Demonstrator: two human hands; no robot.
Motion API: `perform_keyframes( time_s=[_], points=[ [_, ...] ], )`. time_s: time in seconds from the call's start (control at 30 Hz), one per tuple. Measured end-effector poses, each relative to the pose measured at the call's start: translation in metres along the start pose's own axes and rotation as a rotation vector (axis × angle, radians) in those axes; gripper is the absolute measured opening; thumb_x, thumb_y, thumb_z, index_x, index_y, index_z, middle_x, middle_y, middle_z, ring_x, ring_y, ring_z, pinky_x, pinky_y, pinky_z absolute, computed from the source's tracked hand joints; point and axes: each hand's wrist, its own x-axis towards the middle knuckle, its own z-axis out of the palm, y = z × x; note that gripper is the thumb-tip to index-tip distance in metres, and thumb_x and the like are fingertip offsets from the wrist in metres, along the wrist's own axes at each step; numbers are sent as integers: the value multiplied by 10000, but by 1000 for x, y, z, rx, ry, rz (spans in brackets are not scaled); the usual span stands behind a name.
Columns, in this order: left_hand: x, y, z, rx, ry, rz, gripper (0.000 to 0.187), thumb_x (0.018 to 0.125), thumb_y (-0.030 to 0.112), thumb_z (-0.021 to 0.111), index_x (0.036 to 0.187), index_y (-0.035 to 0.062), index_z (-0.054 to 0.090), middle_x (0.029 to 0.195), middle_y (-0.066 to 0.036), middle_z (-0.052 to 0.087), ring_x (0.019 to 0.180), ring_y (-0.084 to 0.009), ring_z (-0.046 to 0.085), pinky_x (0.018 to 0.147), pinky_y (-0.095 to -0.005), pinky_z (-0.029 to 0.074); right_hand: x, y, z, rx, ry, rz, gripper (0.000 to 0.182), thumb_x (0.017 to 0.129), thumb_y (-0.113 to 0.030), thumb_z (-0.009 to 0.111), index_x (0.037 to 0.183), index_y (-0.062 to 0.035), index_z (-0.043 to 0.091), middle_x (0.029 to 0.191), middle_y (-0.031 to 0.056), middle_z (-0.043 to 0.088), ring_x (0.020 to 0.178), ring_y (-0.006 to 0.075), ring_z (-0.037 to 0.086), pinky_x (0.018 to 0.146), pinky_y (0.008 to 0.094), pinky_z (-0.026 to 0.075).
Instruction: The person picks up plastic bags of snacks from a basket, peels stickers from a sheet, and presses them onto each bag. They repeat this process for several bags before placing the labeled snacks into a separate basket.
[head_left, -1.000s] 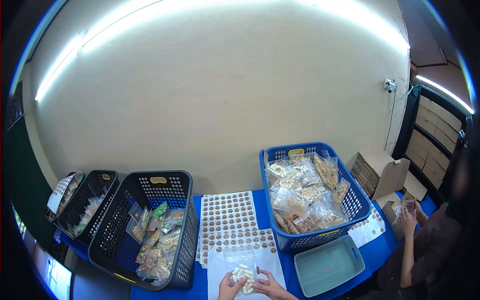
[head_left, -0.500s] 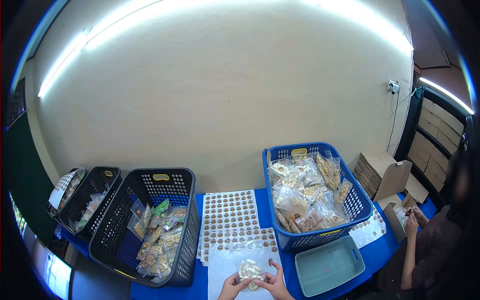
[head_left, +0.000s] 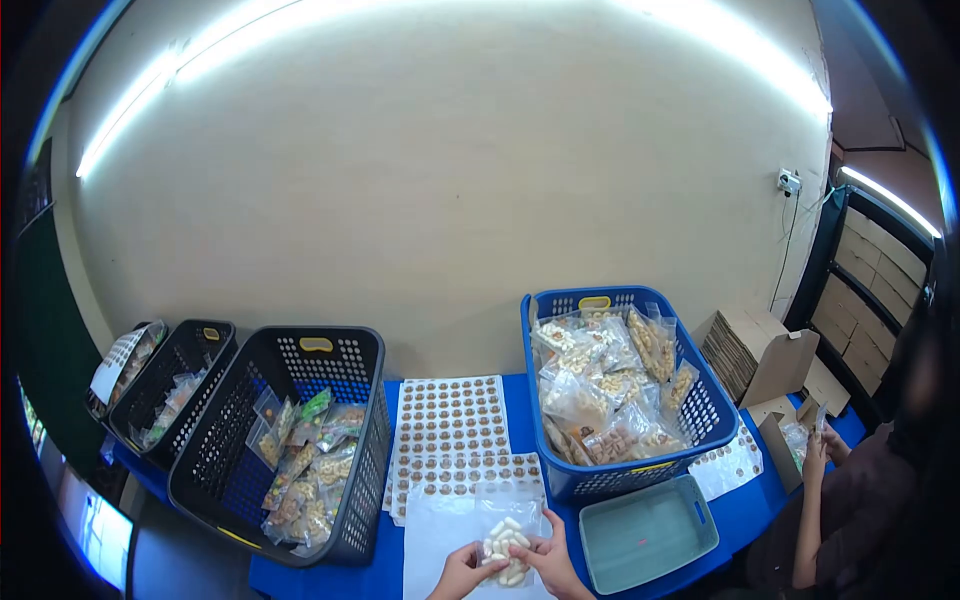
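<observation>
A clear plastic bag of white, oblong pieces (head_left: 500,545) is held upright in front of me, low in the view. My left hand (head_left: 464,572) grips its lower left side, fingers closed with the thumb on the front. On the right side, my right hand (head_left: 556,562) is also closed on the bag, its thumb pressed against the front face. The bag's transparent upper part stands above the pieces. Behind it lie sheets of round brown stickers (head_left: 455,415), with a plain white sheet (head_left: 428,545) nearer to me.
A blue basket (head_left: 640,480) full of snack bags stands to the right, with a grey-green tray (head_left: 650,570) before it. Black baskets (head_left: 375,470) with packets stand left. At far right a person's hands (head_left: 822,445) hold a small packet by an open cardboard box (head_left: 785,440).
My right hand held a small brown sticker at a fingertip; now its thumb presses on the bag's front and the sticker is out of sight. The camera view has shifted slightly.
</observation>
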Motion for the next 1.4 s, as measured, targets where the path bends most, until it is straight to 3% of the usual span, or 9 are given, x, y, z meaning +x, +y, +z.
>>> perform_keyframes(
  time_s=[0.27,0.47,0.63,0.73,0.83,0.97,1.13,1.3,1.4],
  points=[
    [0,49,14,-91,-30,49,360,725,128,633,1029,-16,506,935,-64,567,811,-109,545,709,-222,434,0,-52,25,33,-18,-156,885,684,11,637,1238,-68,-49,939,189,524,875,197,534,775,295,424],
    [4,25,20,-197,-37,96,367,728,83,620,1050,-24,481,972,-79,560,866,-117,540,755,-238,432,-4,-51,20,-116,-57,-134,925,678,-10,650,1236,-76,-86,1024,218,481,944,225,509,833,324,394],
    [-2,16,21,-91,5,77,339,746,96,607,1036,-30,484,952,-75,561,857,-121,539,761,-243,430,-11,-53,9,-5,-43,-48,889,688,-14,641,1250,-47,-46,1039,230,474,952,233,507,831,331,395],
    [-2,16,21,-120,14,83,334,753,98,599,1038,-31,481,948,-75,562,860,-127,538,767,-247,427,-10,-45,6,157,-33,42,822,706,20,610,1290,-121,50,1064,180,471,908,225,529,715,318,470],
    [-4,18,22,-88,51,98,335,758,96,592,1046,-30,477,952,-78,561,869,-131,537,773,-250,424,-12,-50,8,66,-47,5,864,689,11,627,1250,-47,-28,1041,233,476,950,227,509,809,324,411],
    [-7,23,26,-146,78,98,333,760,85,586,1053,-29,475,964,-81,561,882,-132,533,786,-257,414,-18,-58,21,7,-84,-47,814,708,15,612,1290,-112,57,1076,177,463,929,224,521,706,305,476],
    [0,7,19,-264,11,31,313,759,67,568,1042,-32,480,976,-78,556,907,-135,521,811,-262,395,-25,-54,27,28,-90,-86,794,725,9,596,1288,-99,46,1024,157,508,874,207,548,695,273,475],
    [2,11,12,-405,-237,-94,298,791,89,521,1062,-20,463,1034,-58,517,966,-140,487,838,-278,378,-27,-51,23,-49,14,-126,794,689,45,604,1242,-38,40,984,229,518,894,217,538,767,303,435],
    [0,27,21,-427,-207,-143,339,792,135,536,1085,-13,449,1040,-54,514,957,-136,488,834,-279,379,-24,-51,27,-5,66,-233,760,701,47,593,1238,-35,62,949,223,540,852,210,556,742,287,447]
  ],
)
